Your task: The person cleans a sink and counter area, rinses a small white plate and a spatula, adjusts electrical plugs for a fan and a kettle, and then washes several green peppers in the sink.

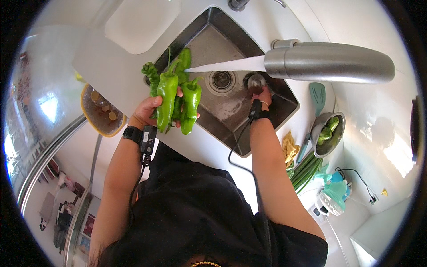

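Several long green peppers (166, 96) are bunched in my left hand (146, 108), above the near left edge of the stainless steel sink (220, 115). One of them is wrinkled and curled at its stem end. A white stream of water (230, 65) runs from the brushed metal faucet (330, 61) toward the peppers and appears to meet the rear one. Down in the right side of the basin, my right hand (263, 96) grips a small round metal piece (256, 81), possibly a drain strainer. Its underside and some of my fingers are hidden.
The drain (222, 80) lies mid-basin. Right of the sink are a metal bowl (315, 133) holding cucumbers, a teal spatula (317, 95), a yellow cloth (290, 147), green onions (305, 172) and a small fan (333, 197). A yellow-rimmed bin (87, 115) hangs at left. Cables run along both arms.
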### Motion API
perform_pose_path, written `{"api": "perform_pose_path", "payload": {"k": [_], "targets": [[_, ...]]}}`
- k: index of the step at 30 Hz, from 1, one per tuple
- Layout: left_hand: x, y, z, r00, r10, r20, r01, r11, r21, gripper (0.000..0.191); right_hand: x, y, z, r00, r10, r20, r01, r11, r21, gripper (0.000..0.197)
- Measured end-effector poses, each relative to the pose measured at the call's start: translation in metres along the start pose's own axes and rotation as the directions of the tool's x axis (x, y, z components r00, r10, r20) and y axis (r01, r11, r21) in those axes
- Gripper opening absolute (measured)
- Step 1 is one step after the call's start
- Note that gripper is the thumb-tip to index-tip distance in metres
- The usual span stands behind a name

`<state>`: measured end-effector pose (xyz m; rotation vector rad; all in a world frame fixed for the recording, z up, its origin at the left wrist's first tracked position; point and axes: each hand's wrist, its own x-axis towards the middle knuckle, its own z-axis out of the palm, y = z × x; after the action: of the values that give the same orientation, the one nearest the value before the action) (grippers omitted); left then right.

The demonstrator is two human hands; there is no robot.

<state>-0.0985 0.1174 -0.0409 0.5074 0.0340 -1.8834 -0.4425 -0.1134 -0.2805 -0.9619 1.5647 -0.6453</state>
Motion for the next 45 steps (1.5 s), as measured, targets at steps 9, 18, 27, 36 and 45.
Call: {"api": "perform_pose_path", "payload": {"k": [9,18,27,36,45], "targets": [[0.019,-0.003,-0.009,0.997,-0.056,0.055,0.053,0.998,0.044,0.062,0.054,-0.002,0.079,0.894,0.015,0.449,-0.063,0.994,0.093,0.036],[-0.003,0.002,0.0,0.999,-0.014,-0.049,0.014,1.0,-0.006,0.067,0.043,-0.085,0.232,0.809,-0.141,0.571,0.141,0.989,0.044,0.025],[-0.009,0.002,-0.005,0.999,0.008,-0.05,-0.008,1.0,-0.002,0.068,-0.007,-0.074,0.197,0.567,0.025,0.823,0.324,0.912,-0.251,0.02],[-0.007,0.0,-0.005,1.0,-0.019,-0.022,0.02,0.999,0.038,0.066,-0.032,-0.058,0.075,0.868,0.043,0.495,0.166,0.914,-0.371,0.018],[0.0,0.001,-0.005,1.0,0.003,0.023,-0.004,1.0,0.03,0.064,0.035,-0.064,0.146,0.88,-0.243,0.408,0.308,0.946,-0.1,0.017]]}}
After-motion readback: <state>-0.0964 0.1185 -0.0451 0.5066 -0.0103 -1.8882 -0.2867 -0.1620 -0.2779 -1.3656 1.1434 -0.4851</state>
